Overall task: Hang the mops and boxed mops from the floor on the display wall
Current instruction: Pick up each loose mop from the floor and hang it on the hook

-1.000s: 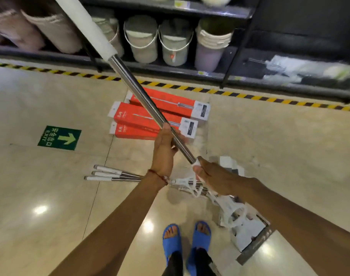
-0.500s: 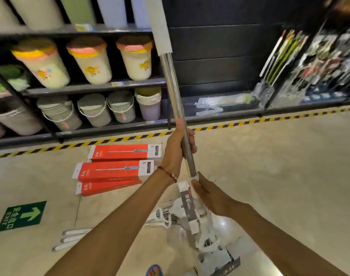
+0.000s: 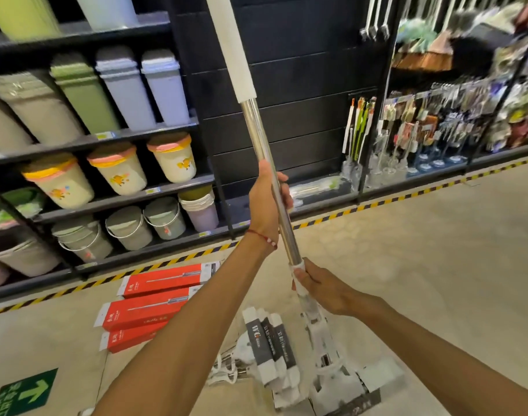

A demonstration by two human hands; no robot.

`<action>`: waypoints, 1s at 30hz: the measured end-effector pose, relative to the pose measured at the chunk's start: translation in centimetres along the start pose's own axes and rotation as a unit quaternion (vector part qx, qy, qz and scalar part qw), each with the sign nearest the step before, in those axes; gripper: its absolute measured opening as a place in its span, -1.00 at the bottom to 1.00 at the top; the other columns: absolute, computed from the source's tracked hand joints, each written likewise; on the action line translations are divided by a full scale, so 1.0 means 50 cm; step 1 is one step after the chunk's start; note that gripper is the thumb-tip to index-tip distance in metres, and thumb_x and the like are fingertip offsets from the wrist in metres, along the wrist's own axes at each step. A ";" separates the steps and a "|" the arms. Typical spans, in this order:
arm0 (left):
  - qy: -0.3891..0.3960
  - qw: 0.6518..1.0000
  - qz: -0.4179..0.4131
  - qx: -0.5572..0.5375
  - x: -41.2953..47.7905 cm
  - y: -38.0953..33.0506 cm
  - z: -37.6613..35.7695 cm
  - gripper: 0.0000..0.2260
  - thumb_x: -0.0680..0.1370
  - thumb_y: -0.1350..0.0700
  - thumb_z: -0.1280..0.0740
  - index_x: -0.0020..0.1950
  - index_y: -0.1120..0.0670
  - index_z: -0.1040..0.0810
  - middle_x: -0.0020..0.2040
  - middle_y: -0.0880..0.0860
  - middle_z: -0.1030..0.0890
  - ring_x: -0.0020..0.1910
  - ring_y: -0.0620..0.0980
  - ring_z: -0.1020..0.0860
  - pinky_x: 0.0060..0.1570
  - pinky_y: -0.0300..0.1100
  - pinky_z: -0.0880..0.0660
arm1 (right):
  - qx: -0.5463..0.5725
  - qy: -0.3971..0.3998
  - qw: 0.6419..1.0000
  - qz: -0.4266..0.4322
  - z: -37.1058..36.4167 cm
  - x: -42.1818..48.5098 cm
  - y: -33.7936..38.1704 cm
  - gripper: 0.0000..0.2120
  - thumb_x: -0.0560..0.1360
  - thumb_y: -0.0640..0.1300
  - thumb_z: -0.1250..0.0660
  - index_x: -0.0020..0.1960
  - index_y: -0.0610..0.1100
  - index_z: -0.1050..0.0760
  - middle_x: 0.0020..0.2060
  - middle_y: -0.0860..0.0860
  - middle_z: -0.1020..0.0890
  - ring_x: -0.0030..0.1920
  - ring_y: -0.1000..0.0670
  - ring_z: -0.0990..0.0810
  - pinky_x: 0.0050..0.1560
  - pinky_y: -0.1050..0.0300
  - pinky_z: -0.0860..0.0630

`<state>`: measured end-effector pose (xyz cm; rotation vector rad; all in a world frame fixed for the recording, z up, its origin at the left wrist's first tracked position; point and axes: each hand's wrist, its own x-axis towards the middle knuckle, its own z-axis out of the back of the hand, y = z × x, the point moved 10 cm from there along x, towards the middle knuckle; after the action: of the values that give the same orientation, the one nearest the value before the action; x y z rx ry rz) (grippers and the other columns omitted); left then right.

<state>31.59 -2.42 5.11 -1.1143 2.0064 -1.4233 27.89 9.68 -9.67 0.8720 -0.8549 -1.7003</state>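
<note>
Mop [image 3: 258,136] now raised steeper, near upright, in front of the black display wall [image 3: 301,85]. Left hand [image 3: 267,202] wrapped round the steel pole mid-shaft; right hand [image 3: 319,286] clenched on the white collar below. Three red boxed mops [image 3: 154,307] lie on the floor [image 3: 421,265], lower left.

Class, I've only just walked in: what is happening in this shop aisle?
A person holds a mop with a steel pole and white foam sleeve nearly upright. The left hand wraps the pole; the right hand holds the white collar below. Three red mop boxes and more white mops lie on the floor.
</note>
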 end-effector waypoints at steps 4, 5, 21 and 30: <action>0.021 1.000 0.001 0.017 0.014 0.029 -0.082 -0.50 0.72 -0.22 0.00 -0.19 0.07 -0.47 -0.41 -0.05 -0.45 -0.46 -0.11 -0.41 -0.41 -0.26 -0.46 | -0.081 0.027 0.996 -0.017 0.088 -0.018 -0.037 -0.61 0.70 0.21 -0.04 0.08 -0.10 -0.41 -0.02 -0.07 -0.60 -0.02 -0.01 -0.54 0.17 -0.09 -0.53; 0.024 0.999 0.002 0.024 0.022 0.039 -0.101 -0.50 0.72 -0.21 0.01 -0.19 0.07 -0.47 -0.41 -0.04 -0.45 -0.45 -0.11 -0.41 -0.40 -0.25 -0.46 | -0.107 0.034 0.993 -0.022 0.116 -0.015 -0.044 -0.62 0.70 0.20 -0.05 0.11 -0.09 -0.43 0.02 -0.06 -0.59 0.02 -0.02 -0.53 0.18 -0.09 -0.51; 0.181 0.971 0.007 0.157 0.441 0.174 -0.341 -0.54 0.67 -0.21 -0.09 -0.17 0.11 -0.47 -0.34 0.04 -0.42 -0.38 -0.06 -0.39 -0.28 -0.17 -0.44 | -0.010 -0.301 0.943 0.145 0.768 0.222 0.208 -0.58 0.75 0.06 -0.07 0.53 -0.09 -0.31 0.33 0.00 -0.55 0.31 0.01 -0.54 0.33 0.08 -0.47; 0.234 0.946 -0.002 0.222 0.713 0.205 -0.387 -0.54 0.60 -0.25 -0.08 -0.13 0.13 -0.47 -0.25 0.06 -0.50 -0.31 -0.06 -0.47 -0.19 -0.17 -0.51 | 0.126 -0.314 0.918 0.205 0.968 0.485 0.294 -0.73 0.75 0.01 -0.06 0.32 -0.15 -0.33 -0.04 -0.10 -0.56 -0.04 0.02 -0.57 0.00 0.19 -0.60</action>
<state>-6.89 -18.71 6.39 -0.6227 1.8116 -2.1629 -12.96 -10.62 22.94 0.2497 -1.5960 -1.5144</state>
